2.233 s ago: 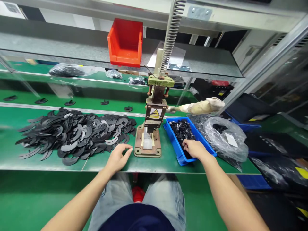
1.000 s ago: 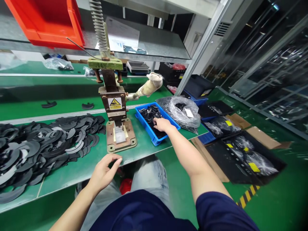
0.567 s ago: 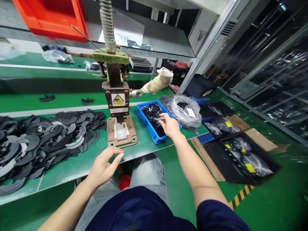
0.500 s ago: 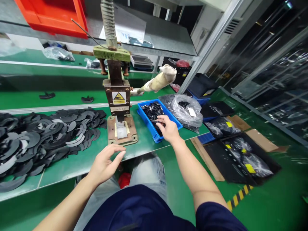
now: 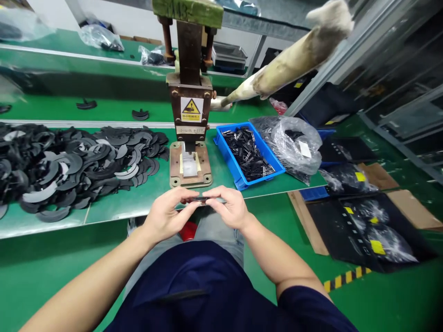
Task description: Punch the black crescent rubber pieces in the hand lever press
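Close to the bench's front edge, a small dark strip-like part [image 5: 201,199] is pinched between my two hands. My left hand [image 5: 170,211] grips its left end with thumb and fingers, and my right hand [image 5: 230,207] has the right end; the fingertips hide much of it. Just beyond them stands the hand press [image 5: 188,110], with a pale metal block [image 5: 189,165] on its base plate [image 5: 176,180]. A blue bin [image 5: 238,180] right of the press holds many small black parts [image 5: 247,154].
A heap of black curved pieces [image 5: 79,166] covers the bench's left side. The press's wrapped lever [image 5: 287,64] sticks out to the upper right. Behind the bin lies a clear plastic bag [image 5: 297,143]. Boxes with bagged parts [image 5: 377,230] are at the lower right.
My right hand has left the blue bin and come to the middle, where both hands now hold the small dark part. My left hand has closed. The view has tilted down and closer.
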Tool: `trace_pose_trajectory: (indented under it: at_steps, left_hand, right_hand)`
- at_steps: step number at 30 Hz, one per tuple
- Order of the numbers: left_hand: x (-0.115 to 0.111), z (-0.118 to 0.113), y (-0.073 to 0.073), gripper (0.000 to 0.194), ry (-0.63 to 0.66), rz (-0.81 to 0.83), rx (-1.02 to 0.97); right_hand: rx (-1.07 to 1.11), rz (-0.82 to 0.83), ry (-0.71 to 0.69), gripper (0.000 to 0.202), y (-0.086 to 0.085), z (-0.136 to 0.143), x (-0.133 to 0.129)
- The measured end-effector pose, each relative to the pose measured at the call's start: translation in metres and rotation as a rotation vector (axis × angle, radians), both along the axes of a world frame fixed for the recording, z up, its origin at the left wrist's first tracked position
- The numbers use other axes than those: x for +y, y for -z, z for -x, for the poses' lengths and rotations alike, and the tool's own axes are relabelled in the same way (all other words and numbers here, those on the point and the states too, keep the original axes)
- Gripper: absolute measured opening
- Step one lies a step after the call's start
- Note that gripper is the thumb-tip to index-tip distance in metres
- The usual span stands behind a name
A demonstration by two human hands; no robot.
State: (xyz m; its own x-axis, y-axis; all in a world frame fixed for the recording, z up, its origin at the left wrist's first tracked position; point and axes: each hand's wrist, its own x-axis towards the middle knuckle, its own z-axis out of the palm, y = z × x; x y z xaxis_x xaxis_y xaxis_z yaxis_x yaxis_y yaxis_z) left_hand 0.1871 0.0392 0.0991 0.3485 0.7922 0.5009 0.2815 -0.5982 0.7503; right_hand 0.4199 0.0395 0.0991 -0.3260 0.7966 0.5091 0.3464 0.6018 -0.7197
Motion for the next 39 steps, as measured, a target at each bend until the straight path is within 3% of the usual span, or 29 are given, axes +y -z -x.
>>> trace_pose_trajectory:
  at_steps: [5, 16, 21, 24, 27, 30, 32, 35, 37, 39]
  left_hand:
    - [-0.004, 0.005, 0.0, 0.014, -0.023, 0.084, 0.045]
    - [-0.006, 0.011, 0.011, 0.014, 0.0, 0.078, 0.049]
    - [-0.009, 0.012, 0.009, 0.016, -0.045, 0.079, 0.047]
    - [0.003, 0.019, 0.011, 0.012, -0.036, 0.019, 0.072]
    - [0.037, 0.032, 0.022, 0.014, -0.184, -0.039, 0.082]
    - [0.087, 0.045, 0.038, 0.022, -0.328, -0.044, 0.148]
    - [0.118, 0.047, 0.047, 0.025, -0.33, -0.046, 0.237]
    - [0.147, 0.041, 0.053, 0.027, -0.277, -0.07, 0.39]
    - [0.154, 0.034, 0.054, 0.029, -0.23, -0.091, 0.483]
    - [0.156, 0.028, 0.052, 0.031, -0.194, -0.114, 0.552]
  right_hand:
    - [0.032, 0.107, 0.004, 0.018, 0.004, 0.005, -0.004]
    - [-0.048, -0.095, -0.058, 0.02, 0.007, 0.003, -0.001]
    - [-0.092, -0.074, -0.052, 0.018, 0.01, 0.005, -0.001]
    - [-0.157, -0.044, -0.059, 0.021, 0.003, 0.0, 0.005]
    - [-0.136, -0.062, 0.07, 0.029, -0.025, -0.02, 0.028]
    - [0.061, -0.206, 0.26, 0.049, -0.078, -0.042, 0.062]
    - [0.135, -0.316, 0.262, 0.07, -0.122, -0.048, 0.082]
    - [0.19, -0.515, 0.178, 0.075, -0.177, -0.038, 0.098]
    - [0.144, -0.53, 0.147, 0.072, -0.193, -0.024, 0.102]
    - [0.109, -0.509, 0.135, 0.069, -0.193, -0.014, 0.102]
